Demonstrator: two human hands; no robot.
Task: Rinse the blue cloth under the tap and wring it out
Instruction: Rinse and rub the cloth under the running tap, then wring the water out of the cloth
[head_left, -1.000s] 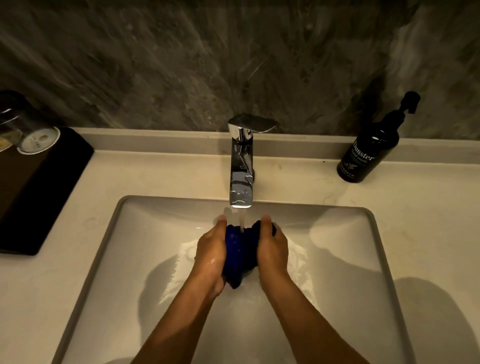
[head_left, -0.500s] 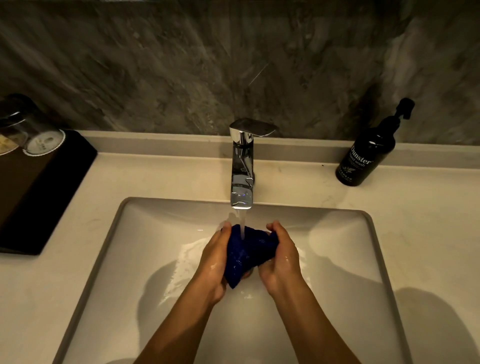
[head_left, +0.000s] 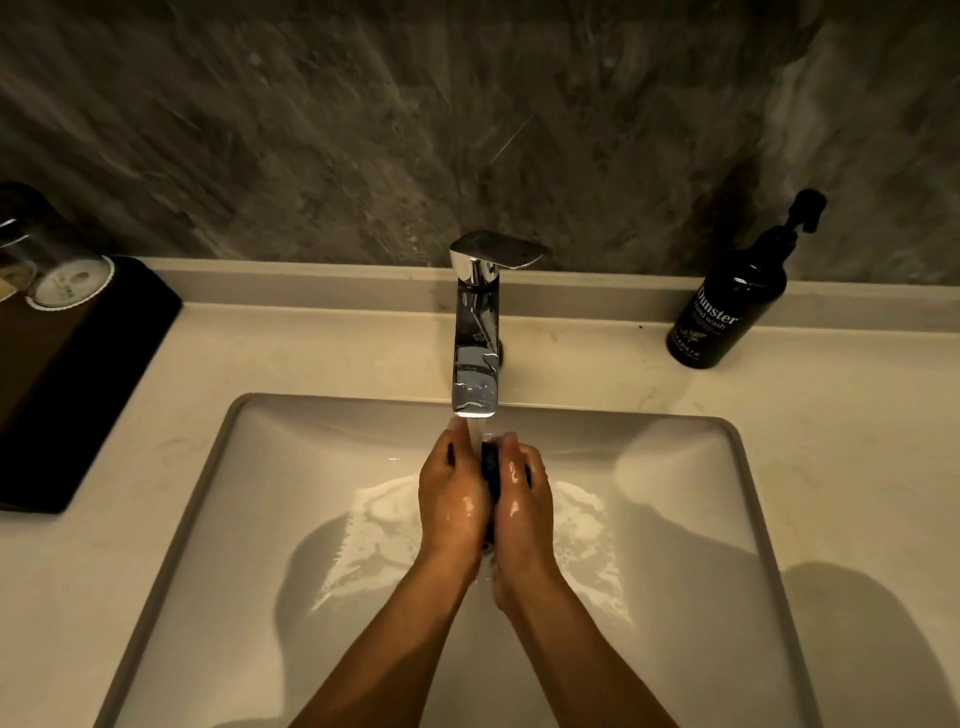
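The blue cloth is squeezed between my two palms, with only a dark strip of it showing. My left hand and my right hand press together around it over the white sink. Both hands are wet. A chrome tap stands just behind them, and its water stream falls onto the cloth and my fingertips. Water spreads over the basin floor beneath my hands.
A black hand wash pump bottle stands on the pale counter at the back right. At the left lies a black tray with upturned glasses. A dark marbled wall rises behind the tap.
My hands have closed together from a looser hold, so the cloth that was bunched and visible between them is now almost hidden. The water keeps running.
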